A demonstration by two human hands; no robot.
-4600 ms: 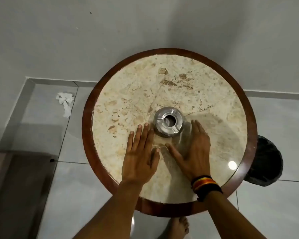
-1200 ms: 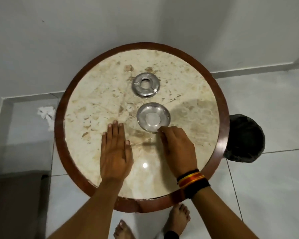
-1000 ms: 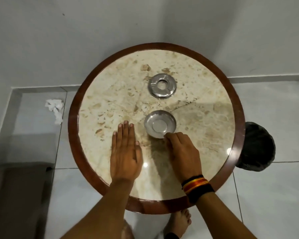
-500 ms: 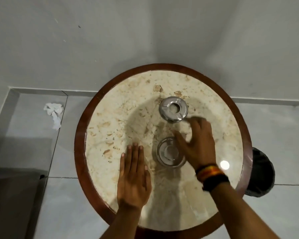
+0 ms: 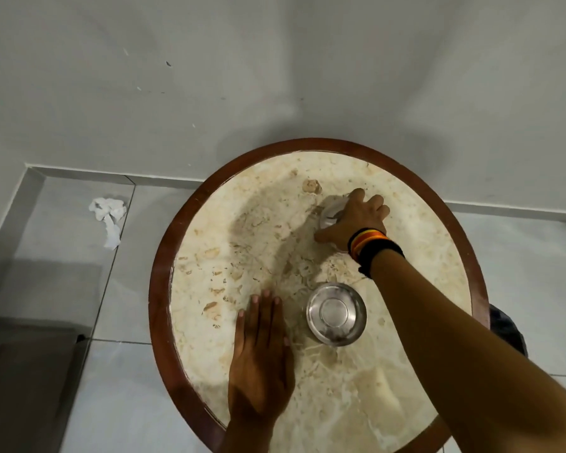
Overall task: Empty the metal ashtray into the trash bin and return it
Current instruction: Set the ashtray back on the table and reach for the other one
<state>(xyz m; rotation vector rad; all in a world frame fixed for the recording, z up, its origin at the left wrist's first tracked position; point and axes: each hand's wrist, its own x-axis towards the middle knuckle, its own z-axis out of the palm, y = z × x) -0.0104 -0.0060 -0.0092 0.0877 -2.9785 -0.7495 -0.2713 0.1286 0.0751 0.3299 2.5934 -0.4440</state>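
Left hand (image 5: 258,367), nearest item: flat on the table top (image 5: 356,403), palm down, fingers straight, close together and holding nothing. Forearm enters from the bottom edge.

Table: round, mottled cream stone top inside a dark red-brown wooden rim.

Ashtray bowl (image 5: 336,313): shiny metal, open side up, standing on the stone just to the right of the left hand's fingertips, not touching them. Dark specks show on its inner wall; the lid is off.

Right forearm: crosses above the table to the right of the bowl, wrist wearing bands (image 5: 371,248) in black, orange and yellow.

Right hand (image 5: 352,220): farther out than the bowl, well apart from it, lowered over the ashtray lid (image 5: 330,212). Fingers are curled round the lid's far side, thumb at the near side; only a blurred silver patch of the lid shows under the palm. Whether the fingers are pressing on it cannot be told.

Trash bin (image 5: 507,328): dark, on the floor beyond the table's right edge, mostly hidden by rim and forearm.

Crumpled paper (image 5: 108,220): white, on grey floor tiles far left of both hands.

Wall: plain grey, behind the table.
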